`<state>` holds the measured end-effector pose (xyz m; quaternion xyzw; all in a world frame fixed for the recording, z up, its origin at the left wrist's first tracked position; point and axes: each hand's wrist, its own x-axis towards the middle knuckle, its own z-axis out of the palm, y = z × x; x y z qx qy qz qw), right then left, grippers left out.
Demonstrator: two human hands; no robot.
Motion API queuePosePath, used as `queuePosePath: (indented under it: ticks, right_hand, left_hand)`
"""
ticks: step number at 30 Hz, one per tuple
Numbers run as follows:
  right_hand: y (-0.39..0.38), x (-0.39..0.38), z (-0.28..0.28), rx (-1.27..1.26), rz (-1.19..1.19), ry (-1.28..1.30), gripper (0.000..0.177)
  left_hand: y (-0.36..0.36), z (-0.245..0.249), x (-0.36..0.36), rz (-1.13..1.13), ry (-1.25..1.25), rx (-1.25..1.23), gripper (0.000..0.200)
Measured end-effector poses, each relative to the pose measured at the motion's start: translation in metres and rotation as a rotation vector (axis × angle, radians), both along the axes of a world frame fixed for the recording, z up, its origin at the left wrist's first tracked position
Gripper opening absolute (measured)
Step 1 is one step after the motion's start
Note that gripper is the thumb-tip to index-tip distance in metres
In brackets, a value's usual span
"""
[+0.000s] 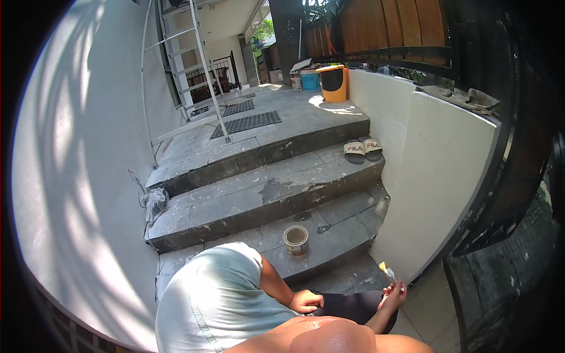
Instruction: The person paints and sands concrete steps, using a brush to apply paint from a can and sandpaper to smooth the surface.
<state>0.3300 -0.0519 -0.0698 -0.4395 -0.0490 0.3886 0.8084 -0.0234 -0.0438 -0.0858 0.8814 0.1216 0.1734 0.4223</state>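
My right hand (pixel 393 295) holds a paintbrush (pixel 385 270) with yellowish bristles, its tip raised close to the low white wall (pixel 435 170). My left hand (pixel 306 301) lies loosely on my dark-clothed leg (pixel 347 305) and holds nothing that I can see. On the step in front of me stands an open paint can (pixel 296 241), upright and drip-marked, apart from both hands. A pale, light-coloured sleeve (pixel 223 294) covers my left shoulder and upper arm.
Grey, paint-spotted steps (pixel 235 219) rise ahead. A pair of slides (pixel 363 150) sits on one at the right. Farther up stand a white ladder (pixel 207 70), an orange-and-black bin (pixel 333 83) and a blue bucket (pixel 309 80). A plastic bag (pixel 156 203) hangs by the left wall.
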Motion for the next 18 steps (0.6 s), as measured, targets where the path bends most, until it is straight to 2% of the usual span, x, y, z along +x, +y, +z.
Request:
queuePosePath:
  ticks: [9,13,15,18]
  right_hand:
    - [0.001,0.001,0.000,0.000,-0.009,0.006,0.022]
    - [0.002,0.005,-0.004,-0.001,-0.019,0.042,0.022]
    - [0.000,0.004,0.000,0.003,-0.017,0.057,0.021]
    - [-0.002,0.004,0.007,-0.006,-0.013,0.068,0.020]
  left_hand:
    - [0.001,0.011,0.002,-0.009,0.018,-0.011,0.029]
    - [0.001,0.009,0.004,0.012,-0.055,0.020,0.028]
    - [0.001,0.011,0.002,0.027,0.025,-0.029,0.027]
    - [0.001,0.014,0.002,0.042,0.006,-0.071,0.024]
